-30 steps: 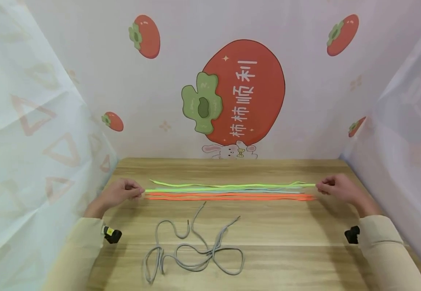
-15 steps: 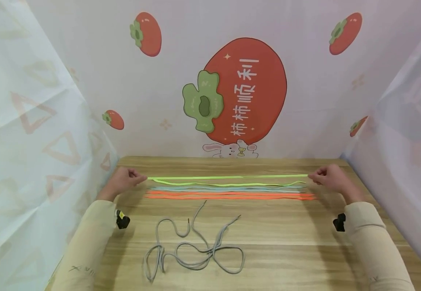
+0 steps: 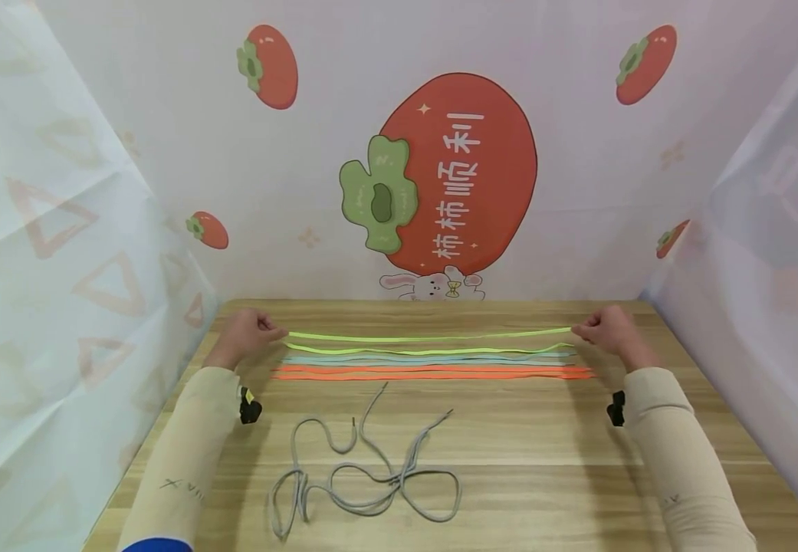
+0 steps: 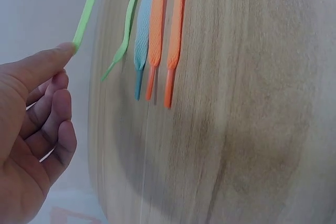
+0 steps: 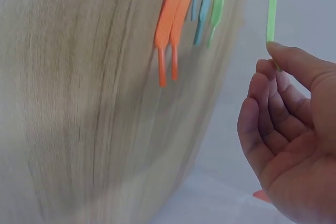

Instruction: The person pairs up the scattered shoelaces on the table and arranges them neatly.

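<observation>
A flat neon-green shoelace (image 3: 399,339) stretches between my two hands, sagging slightly in the middle. My left hand (image 3: 247,336) pinches one end between thumb and forefinger; my right hand (image 3: 607,334) pinches the other. Just in front of it, a second green shoelace (image 3: 399,353) lies on the table. Nearer still come light-blue shoelaces (image 3: 343,359) and two orange shoelaces (image 3: 433,372), all roughly parallel. The left wrist view shows tipped ends of an orange lace (image 4: 173,45) and a blue lace (image 4: 142,40) beside the hand. Orange tips (image 5: 163,66) also appear in the right wrist view.
A tangled grey round cord (image 3: 371,506) with dark tips lies nearer on the wooden table (image 3: 523,498). A printed backdrop (image 3: 578,192) rises behind the table's far edge, and pale sheets (image 3: 81,230) flank both sides.
Both hands have lifted the green shoelace from beside the other laces and carried it toward the far edge. They have drawn closer together, and the lace has gone from taut to slightly sagging.
</observation>
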Demonstrator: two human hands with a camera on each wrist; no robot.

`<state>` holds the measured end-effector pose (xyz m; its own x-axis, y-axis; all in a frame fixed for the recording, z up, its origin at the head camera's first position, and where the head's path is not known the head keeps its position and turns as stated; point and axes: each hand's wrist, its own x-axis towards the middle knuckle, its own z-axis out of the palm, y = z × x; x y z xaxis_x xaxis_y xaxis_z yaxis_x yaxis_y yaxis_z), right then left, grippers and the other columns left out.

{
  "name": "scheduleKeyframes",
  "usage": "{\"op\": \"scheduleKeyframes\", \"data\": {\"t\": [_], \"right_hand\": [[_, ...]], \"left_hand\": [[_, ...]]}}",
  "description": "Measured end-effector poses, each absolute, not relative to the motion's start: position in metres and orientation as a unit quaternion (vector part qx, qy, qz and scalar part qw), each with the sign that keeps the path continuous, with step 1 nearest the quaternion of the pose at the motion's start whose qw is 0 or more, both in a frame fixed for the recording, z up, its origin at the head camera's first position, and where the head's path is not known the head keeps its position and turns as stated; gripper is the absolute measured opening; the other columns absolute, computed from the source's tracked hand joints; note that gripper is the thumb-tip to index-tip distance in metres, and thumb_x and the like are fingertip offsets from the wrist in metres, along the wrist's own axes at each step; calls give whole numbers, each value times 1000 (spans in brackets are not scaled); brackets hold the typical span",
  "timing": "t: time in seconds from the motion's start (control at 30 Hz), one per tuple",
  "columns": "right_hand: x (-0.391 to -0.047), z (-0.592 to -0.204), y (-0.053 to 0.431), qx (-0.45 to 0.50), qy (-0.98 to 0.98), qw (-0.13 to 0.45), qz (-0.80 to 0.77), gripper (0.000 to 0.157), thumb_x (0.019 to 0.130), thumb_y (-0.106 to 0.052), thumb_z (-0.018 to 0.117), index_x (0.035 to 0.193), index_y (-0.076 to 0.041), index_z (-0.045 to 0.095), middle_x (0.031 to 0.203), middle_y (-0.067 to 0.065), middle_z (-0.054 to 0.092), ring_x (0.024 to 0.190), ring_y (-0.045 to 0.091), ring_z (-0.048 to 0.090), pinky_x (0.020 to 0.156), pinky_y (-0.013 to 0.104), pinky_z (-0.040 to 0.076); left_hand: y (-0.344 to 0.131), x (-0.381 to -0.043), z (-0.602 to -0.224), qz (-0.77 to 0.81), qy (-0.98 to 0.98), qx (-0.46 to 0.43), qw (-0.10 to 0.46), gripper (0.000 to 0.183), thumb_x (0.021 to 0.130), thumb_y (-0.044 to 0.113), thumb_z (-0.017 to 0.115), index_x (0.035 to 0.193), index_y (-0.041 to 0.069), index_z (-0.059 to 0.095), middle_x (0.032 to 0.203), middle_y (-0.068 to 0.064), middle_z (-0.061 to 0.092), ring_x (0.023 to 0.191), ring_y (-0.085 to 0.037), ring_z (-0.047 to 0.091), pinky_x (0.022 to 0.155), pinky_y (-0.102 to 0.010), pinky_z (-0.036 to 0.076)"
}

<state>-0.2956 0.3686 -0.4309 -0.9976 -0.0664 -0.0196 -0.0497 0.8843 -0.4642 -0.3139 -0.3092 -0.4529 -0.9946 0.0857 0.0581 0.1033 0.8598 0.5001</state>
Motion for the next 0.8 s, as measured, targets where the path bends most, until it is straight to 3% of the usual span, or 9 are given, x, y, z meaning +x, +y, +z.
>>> {"op": "scheduleKeyframes", "data": {"t": [0.17,0.3,0.5,0.57,0.63,0.7,0.8], "right_hand": [[-297,-434,363,-34,971,4,-235,34,90,-26,66,68,0,70,55,-1,61,51,9,45,58,27,39],[-300,-439,363,-34,974,-2,-224,34,89,-27,66,66,-1,70,51,-6,56,50,9,42,58,27,37],[-304,-444,360,-24,974,11,-225,31,89,-28,67,73,-1,72,56,-4,60,55,10,47,59,27,40],[-305,-445,359,-23,974,14,-223,31,89,-28,67,74,-2,72,58,-4,61,57,10,47,62,31,42],[-307,-447,358,-29,975,12,-221,32,89,-27,67,72,-1,71,55,-5,58,56,11,46,74,40,44],[-308,-447,356,-35,975,10,-218,34,89,-26,66,67,-1,68,52,-7,52,54,11,44,84,46,40],[-309,-448,353,-33,975,19,-219,36,90,-25,66,62,-2,62,49,-8,45,50,10,40,80,46,40]], "left_hand": [[-306,-316,-455,-262,-964,-48,13,25,87,34,72,81,10,68,76,-6,69,66,-15,57,64,-27,46],[-305,-318,-456,-260,-964,-50,14,25,87,32,73,79,9,69,75,-5,69,66,-15,57,63,-27,45],[-305,-319,-458,-256,-965,-53,15,23,86,30,73,77,9,71,76,-5,70,68,-16,58,63,-27,45],[-305,-320,-459,-255,-965,-54,14,22,86,30,73,78,9,70,77,-5,69,69,-16,58,64,-28,46],[-305,-320,-459,-256,-965,-54,12,22,87,29,72,79,9,70,79,-5,70,70,-17,59,65,-29,47],[-304,-319,-458,-256,-965,-54,9,21,88,29,70,80,9,70,81,-6,70,72,-18,59,67,-31,48],[-303,-319,-457,-257,-965,-55,3,20,89,28,69,82,9,70,82,-7,70,73,-19,60,68,-33,49]]}}
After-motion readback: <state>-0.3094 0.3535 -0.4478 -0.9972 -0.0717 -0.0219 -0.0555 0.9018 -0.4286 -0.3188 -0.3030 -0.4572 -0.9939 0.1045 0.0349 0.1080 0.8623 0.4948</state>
